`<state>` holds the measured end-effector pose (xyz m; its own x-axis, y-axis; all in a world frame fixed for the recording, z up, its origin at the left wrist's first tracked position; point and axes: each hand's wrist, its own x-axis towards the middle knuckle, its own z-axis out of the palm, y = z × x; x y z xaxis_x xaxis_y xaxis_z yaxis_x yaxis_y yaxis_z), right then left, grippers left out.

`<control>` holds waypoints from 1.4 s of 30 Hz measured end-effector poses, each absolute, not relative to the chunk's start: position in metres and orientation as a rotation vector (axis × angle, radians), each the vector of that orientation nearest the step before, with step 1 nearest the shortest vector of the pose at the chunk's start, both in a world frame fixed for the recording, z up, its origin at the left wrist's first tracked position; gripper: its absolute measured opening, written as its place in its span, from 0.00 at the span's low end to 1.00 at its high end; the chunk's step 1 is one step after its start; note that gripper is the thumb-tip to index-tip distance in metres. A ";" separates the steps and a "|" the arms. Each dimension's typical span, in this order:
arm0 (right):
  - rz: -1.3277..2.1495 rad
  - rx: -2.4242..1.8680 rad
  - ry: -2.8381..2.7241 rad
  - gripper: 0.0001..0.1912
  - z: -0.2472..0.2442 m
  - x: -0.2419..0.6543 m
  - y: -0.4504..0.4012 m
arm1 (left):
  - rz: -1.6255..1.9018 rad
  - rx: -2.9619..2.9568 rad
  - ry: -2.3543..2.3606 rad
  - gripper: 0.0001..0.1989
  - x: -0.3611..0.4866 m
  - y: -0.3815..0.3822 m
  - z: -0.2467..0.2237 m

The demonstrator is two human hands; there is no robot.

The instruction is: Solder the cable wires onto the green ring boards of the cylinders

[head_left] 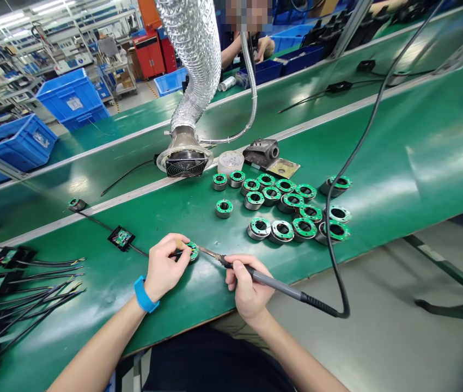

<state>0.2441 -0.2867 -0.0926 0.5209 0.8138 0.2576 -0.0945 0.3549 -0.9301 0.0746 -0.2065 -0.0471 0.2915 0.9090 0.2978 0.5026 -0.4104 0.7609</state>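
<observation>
My right hand (251, 288) grips a soldering iron (272, 280), its metal tip pointing left at a small ring-shaped motor part with a green circuit board (193, 251). At that part my left hand (166, 264), with a blue wristband (145, 294), pinches the end of a black cable (138, 250); the fingers partly hide the wires and the ring. The cable leads left to a black housing with a circuit board (121, 238). Several similar ring-shaped parts (281, 231) stand grouped on the green bench to the right, board side up.
A foil fume duct with a fan (184, 163) hangs above the bench. Behind the rings sit a soldering iron stand (262, 152) and a white roll (230, 162). The iron's cord (331, 239) loops down at right. Several cabled housings (0, 286) lie at left. A person (248, 49) works opposite.
</observation>
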 end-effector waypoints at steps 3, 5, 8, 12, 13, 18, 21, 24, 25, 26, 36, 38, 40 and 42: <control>0.694 -1.056 -0.873 0.10 -0.091 0.245 -0.286 | 0.994 2.038 1.264 0.08 0.073 -0.211 -0.050; 0.701 -1.070 -0.903 0.10 -0.090 0.246 -0.284 | 0.994 2.040 1.267 0.08 0.073 -0.212 -0.050; 0.721 -1.085 -0.919 0.11 -0.089 0.246 -0.282 | 1.004 2.041 1.267 0.08 0.073 -0.213 -0.051; 0.742 -1.079 -0.902 0.11 -0.090 0.245 -0.282 | 1.023 2.048 1.292 0.08 0.075 -0.213 -0.052; 0.743 -1.075 -0.901 0.11 -0.091 0.245 -0.283 | 1.025 2.051 1.298 0.08 0.075 -0.213 -0.052; 0.772 -1.038 -0.863 0.10 -0.094 0.245 -0.284 | 1.032 2.051 1.304 0.09 0.077 -0.213 -0.053; 0.765 -1.020 -0.771 0.11 -0.096 0.245 -0.285 | 1.024 2.055 1.296 0.09 0.078 -0.213 -0.051; 0.738 -1.017 -0.720 0.11 -0.096 0.244 -0.285 | 1.009 2.055 1.289 0.10 0.078 -0.213 -0.047; 0.728 -1.022 -0.720 0.11 -0.096 0.244 -0.285 | 1.002 2.056 1.287 0.10 0.079 -0.212 -0.046; 0.720 -1.028 -0.728 0.11 -0.096 0.244 -0.285 | 0.995 2.057 1.286 0.10 0.079 -0.212 -0.045; 0.519 -1.186 -0.969 0.10 -0.093 0.247 -0.287 | 0.931 2.067 1.279 0.11 0.079 -0.209 -0.041; 0.505 -1.205 -1.039 0.10 -0.085 0.249 -0.285 | 0.932 2.081 1.283 0.11 0.078 -0.210 -0.040; 0.464 -1.215 -1.153 0.10 -0.075 0.253 -0.279 | 0.910 2.123 1.286 0.10 0.076 -0.213 -0.039; 0.368 -1.189 -1.291 0.10 -0.066 0.259 -0.271 | 0.877 2.188 1.286 0.10 0.072 -0.216 -0.037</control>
<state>0.2592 -0.2712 -0.0662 0.3162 0.7824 0.5365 0.3824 0.4124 -0.8269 0.0723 -0.2156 -0.0375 0.3622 0.8847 0.2936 0.5966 -0.4620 0.6562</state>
